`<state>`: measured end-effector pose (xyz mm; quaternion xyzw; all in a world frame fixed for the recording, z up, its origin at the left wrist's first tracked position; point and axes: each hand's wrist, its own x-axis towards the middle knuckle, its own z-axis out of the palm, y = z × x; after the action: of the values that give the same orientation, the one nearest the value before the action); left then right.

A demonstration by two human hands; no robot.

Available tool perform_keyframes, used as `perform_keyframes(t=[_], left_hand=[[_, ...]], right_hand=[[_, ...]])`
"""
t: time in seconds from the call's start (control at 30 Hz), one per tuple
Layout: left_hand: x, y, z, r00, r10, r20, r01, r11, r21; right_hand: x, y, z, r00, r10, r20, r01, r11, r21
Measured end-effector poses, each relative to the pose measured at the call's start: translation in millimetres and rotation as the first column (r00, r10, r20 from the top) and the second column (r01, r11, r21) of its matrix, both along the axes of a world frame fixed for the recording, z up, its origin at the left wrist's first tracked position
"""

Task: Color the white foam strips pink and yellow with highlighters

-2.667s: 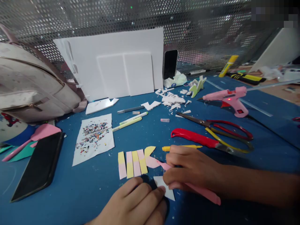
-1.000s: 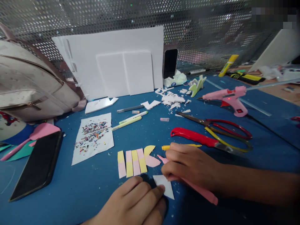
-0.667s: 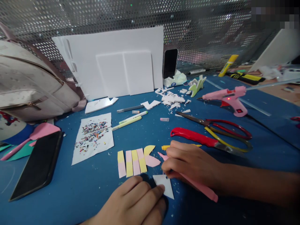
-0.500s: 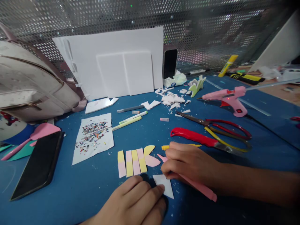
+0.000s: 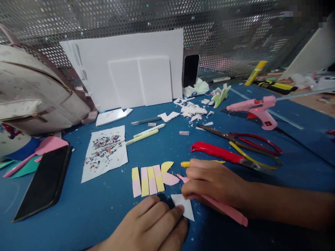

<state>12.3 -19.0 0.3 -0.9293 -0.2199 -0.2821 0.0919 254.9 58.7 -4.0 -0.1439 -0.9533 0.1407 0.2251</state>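
Note:
My right hand (image 5: 206,181) is closed round a pink marker (image 5: 225,209); its tip points left, toward the coloured pieces. Curled on the blue tabletop, my left hand (image 5: 151,223) presses a fingertip on a small white four-sided piece (image 5: 187,209), either foam board or card. Just beyond it lie several strips (image 5: 152,179) coloured half pink, half yellow, with a curved yellow piece (image 5: 166,166) and a pointed pink piece (image 5: 170,178) at their right. A yellow marker (image 5: 185,164) lies partly hidden behind my right hand.
To the right are a red-handled cutter (image 5: 217,151), scissors (image 5: 256,137) and a pink glue gun (image 5: 263,108). White scraps (image 5: 193,111) lie farther back. A bead-covered sheet (image 5: 120,157), a black phone (image 5: 44,184) and a backpack (image 5: 34,94) occupy the left; white boards (image 5: 157,80) stand behind.
The rear end of the pink marker has swung slightly right and down. My left hand keeps its fingertip on the white piece, and the view has shifted a little.

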Motion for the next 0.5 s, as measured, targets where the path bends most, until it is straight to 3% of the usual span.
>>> perform_keyframes(t=[0.17,0.5], left_hand=[[1.2,-3.6,2.6,0.991,0.014,-0.129,-0.021,0.998,-0.053],[-0.1,-3.6,6.3,0.984,0.015,-0.179,-0.027,0.998,-0.064]], right_hand=[[1.2,-0.6,1.5,1.000,0.003,0.016,-0.003,0.999,-0.032],[0.7,-1.5,10.1,0.998,0.055,0.012,-0.053,0.993,-0.101]])
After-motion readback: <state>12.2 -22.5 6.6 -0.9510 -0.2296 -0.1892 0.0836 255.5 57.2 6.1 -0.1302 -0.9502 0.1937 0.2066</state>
